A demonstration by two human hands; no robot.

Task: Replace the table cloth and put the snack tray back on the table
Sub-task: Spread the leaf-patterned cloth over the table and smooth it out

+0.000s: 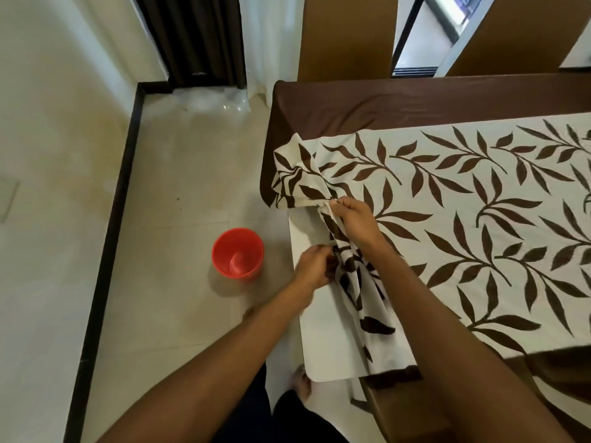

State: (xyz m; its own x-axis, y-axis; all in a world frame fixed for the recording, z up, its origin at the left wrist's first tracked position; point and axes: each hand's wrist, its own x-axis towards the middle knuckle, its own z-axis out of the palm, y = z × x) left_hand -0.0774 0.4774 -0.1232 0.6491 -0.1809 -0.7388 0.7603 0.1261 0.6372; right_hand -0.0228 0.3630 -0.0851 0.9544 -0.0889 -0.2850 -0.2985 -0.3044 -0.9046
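We see a cream table cloth with a brown leaf pattern (463,199) lying over most of the surface (323,330), which is a table with a pale top. Under it, at the far side, a plain dark brown cloth (383,103) covers the table and hangs over the corner at 11 o'clock. The leaf cloth is flat on the right part, but at its left end it is gathered into a bunch of folds. This bunch runs from about 10 o'clock down to 6 o'clock along the near left edge of the surface, where a strip of the pale top is bare.

Our right hand (355,222) is on top of the bunch, and its fingers (339,204) pinch a fold of the leaf cloth tightly. Our left hand (315,266) is just beside it, at 7 o'clock from the right hand, and its fingers are closed on the edge of the same gathered cloth. The two hands are near each other but not touching.

On the pale tiled floor (179,193), at 9 o'clock from the hands and apart from the table, stands a red plastic cup (237,253), upright and open at the top. Beyond the table, at 12 o'clock, we see the tall brown back of a chair (348,36).
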